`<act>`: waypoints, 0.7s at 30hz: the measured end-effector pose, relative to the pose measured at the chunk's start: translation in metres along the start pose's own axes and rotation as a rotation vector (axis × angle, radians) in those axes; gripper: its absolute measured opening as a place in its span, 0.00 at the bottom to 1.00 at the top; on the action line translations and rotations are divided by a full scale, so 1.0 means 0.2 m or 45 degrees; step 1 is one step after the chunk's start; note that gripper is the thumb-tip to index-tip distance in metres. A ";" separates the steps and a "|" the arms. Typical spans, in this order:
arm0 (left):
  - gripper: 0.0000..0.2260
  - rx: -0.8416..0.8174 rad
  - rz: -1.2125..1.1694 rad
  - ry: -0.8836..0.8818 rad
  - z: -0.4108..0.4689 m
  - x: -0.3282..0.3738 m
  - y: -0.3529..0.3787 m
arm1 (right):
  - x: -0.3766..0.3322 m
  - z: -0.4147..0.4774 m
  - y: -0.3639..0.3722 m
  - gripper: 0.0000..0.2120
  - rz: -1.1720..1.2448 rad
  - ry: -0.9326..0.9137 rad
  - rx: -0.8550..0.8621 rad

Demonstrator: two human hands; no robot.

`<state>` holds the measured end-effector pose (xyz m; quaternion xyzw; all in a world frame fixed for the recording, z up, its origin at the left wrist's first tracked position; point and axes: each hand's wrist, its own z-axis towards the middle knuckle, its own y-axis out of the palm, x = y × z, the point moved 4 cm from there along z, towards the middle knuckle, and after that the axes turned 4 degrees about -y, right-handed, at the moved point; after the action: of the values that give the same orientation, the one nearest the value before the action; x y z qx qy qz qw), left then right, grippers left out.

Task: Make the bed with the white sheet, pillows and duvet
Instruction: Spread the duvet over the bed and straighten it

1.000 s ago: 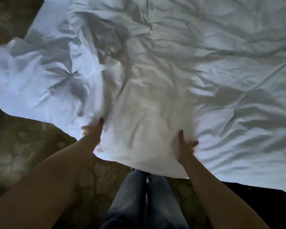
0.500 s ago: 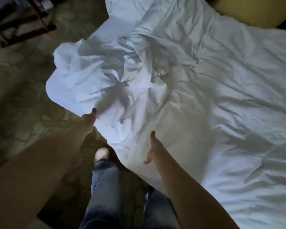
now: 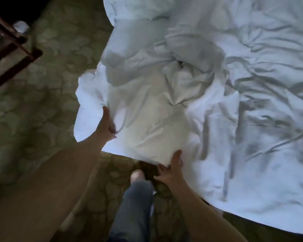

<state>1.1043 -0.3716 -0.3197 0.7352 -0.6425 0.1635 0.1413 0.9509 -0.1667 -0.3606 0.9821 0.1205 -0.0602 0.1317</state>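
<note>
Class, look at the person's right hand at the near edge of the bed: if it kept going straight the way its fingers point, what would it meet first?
The right hand points up and away, already at the white sheet's near edge. Going on, it would probably push into the sheet's wrinkled cloth; depth is uncertain.

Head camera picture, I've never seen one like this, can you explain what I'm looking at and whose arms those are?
The camera sits on a person's head and looks down, so both bare arms are the wearer's own. Below are their jeans leg and patterned carpet. A rumpled white sheet covers the bed and hangs over its corner. The left hand is pinching the cloth near that corner; the right hand is spread open against the sheet's lower edge. A dark wooden frame stands at the upper left.
</note>
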 end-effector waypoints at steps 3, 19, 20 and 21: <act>0.20 -0.073 -0.068 -0.015 -0.04 0.07 0.06 | 0.03 -0.07 0.09 0.37 0.088 -0.102 0.006; 0.17 0.003 -0.136 0.052 -0.39 -0.35 -0.69 | 0.30 -0.31 -0.19 0.39 -0.049 -0.248 0.154; 0.18 0.137 -0.075 -0.029 -0.42 -0.45 -0.77 | 0.35 -0.33 -0.25 0.36 -0.086 -0.193 0.181; 0.20 0.161 -0.045 -0.097 -0.45 -0.52 -0.79 | 0.39 -0.34 -0.31 0.32 -0.111 -0.157 0.235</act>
<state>1.2432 -0.2191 -0.2827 0.7596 -0.6227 0.1733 0.0728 1.0165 -0.0728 -0.3216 0.9783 0.1486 -0.1369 0.0451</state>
